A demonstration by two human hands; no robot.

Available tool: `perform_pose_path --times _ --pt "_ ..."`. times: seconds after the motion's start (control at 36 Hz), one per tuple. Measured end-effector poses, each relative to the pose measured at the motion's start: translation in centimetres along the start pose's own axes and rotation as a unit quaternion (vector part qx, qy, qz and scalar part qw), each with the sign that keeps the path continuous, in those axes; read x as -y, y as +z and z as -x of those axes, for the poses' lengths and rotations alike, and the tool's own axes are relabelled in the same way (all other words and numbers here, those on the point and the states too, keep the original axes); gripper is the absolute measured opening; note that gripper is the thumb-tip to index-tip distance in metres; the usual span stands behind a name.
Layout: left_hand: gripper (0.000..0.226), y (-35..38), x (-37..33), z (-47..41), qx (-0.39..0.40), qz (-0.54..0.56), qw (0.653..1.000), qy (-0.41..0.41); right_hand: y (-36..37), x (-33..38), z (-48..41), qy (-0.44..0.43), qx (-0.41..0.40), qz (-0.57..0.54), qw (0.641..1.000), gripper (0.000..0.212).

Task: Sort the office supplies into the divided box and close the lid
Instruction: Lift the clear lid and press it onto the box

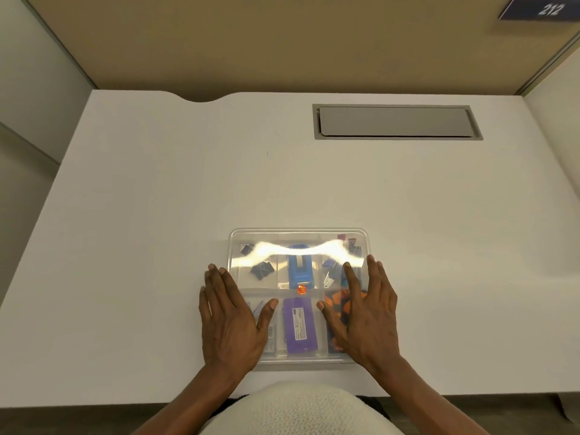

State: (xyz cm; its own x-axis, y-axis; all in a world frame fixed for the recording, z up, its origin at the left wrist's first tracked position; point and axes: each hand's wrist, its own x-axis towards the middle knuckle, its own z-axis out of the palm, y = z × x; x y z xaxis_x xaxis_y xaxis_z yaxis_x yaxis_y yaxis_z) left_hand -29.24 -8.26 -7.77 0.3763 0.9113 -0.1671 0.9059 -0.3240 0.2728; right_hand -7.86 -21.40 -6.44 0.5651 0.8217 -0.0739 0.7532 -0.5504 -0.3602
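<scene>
From the head view, your left hand (230,321) and right hand (367,312) lie flat, fingers spread, gripping nothing, on the clear lid (298,246) of the divided box (233,243) on the white desk (157,215). The purple packet's (298,324) label is unreadable; the wall sign (547,9) reads "212".

You're at an office cubicle desk. White laminate desktop (157,199) with a curved cable cutout (201,97) at its back edge, upper centre of frame. A grey flip-lid cable hatch (396,121) is set flush into the surface, upper right. Tan fabric partition panel (251,36) runs across the top, metal-trimmed side panels at both edges. Dark number plate reading 212 (547,8) in the top right corner. Clear divided box (298,231) of binder clips (262,270) and a blue stapler (298,268) fits that too.
</scene>
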Motion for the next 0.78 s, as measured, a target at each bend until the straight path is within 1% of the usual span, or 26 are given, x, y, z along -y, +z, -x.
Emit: perform_pose_path --times 0.08,0.17,0.22,0.28,0.33,0.5,0.58,0.78 --pt "0.114 -0.7 0.0 -0.9 -0.011 0.015 0.999 0.049 -1.1 0.0 -1.2 -0.002 -0.002 0.043 0.999 0.090" --pt "0.113 -1.2 0.2 -2.3 -0.011 0.028 0.994 0.102 -1.7 -0.3 -2.5 -0.010 0.002 0.017 1.000 0.096" --pt "0.109 -1.5 0.2 -3.1 -0.003 0.011 0.991 0.134 -1.4 -0.6 -2.9 -0.033 0.012 0.002 0.999 0.102" --pt "0.109 -1.6 0.2 -3.6 0.007 -0.001 0.989 0.149 -1.1 -0.7 -2.8 -0.051 0.021 -0.015 0.998 0.102" --pt "0.110 -1.6 0.3 -3.7 0.009 -0.004 0.988 0.154 -0.9 -0.8 -2.7 -0.059 0.019 -0.026 0.998 0.101" --pt "0.128 -1.5 0.4 -4.0 0.015 0.007 0.987 0.157 -0.8 -0.8 -2.6 -0.065 0.004 -0.033 0.997 0.101" --pt "0.133 -1.5 0.0 -4.3 0.021 -0.007 0.988 0.155 -0.9 -0.7 -2.6 -0.067 0.003 -0.035 0.997 0.102" --pt "0.129 -1.6 -1.0 -4.9 0.034 -0.070 0.988 0.134 -1.2 -0.7 -3.0 -0.059 0.028 0.009 0.998 0.105"
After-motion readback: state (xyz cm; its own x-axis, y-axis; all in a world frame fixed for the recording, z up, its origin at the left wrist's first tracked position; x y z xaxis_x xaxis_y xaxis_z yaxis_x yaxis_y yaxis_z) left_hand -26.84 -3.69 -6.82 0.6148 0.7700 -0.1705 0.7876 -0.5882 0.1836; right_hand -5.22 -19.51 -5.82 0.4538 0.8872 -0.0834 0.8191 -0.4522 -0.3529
